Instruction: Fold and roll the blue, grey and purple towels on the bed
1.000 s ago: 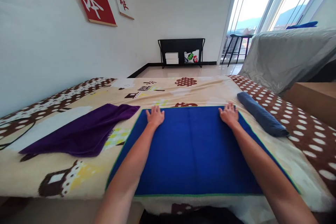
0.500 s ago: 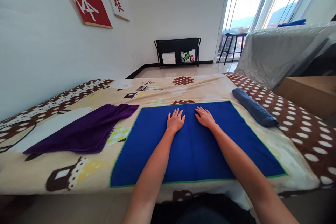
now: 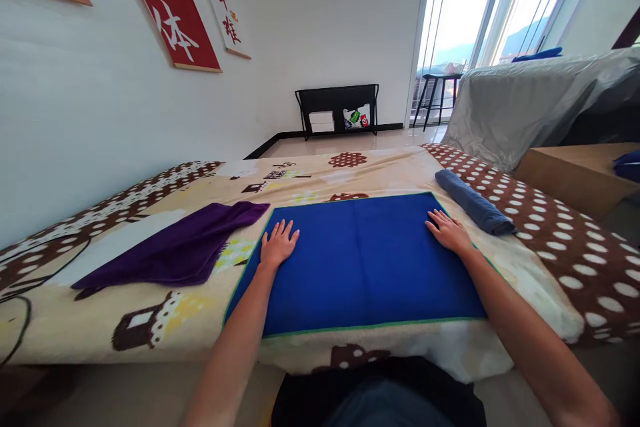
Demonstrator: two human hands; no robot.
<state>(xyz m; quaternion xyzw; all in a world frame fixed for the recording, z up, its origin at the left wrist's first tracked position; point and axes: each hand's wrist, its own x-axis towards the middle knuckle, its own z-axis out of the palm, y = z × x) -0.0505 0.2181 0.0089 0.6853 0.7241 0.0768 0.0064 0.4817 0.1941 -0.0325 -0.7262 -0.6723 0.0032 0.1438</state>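
A blue towel [image 3: 360,267] with a green edge lies spread flat before me, a faint crease down its middle. My left hand [image 3: 279,243] rests on its far left part, fingers spread and holding nothing. Near the far right corner, my right hand [image 3: 449,230] lies palm down with its fingers stretched out. To the left is a rumpled purple towel [image 3: 175,250]. A rolled grey-blue towel [image 3: 473,202] lies just beyond my right hand.
Beneath the towels is a patterned blanket [image 3: 390,170] with brown polka-dot borders. A cardboard box [image 3: 565,177] and a plastic-covered piece of furniture [image 3: 505,110] stand at the right. A black rack [image 3: 337,107] is by the far wall.
My hands have slid apart over the blue towel, the left one toward its left edge, the right one toward its right edge. The view has shifted slightly.
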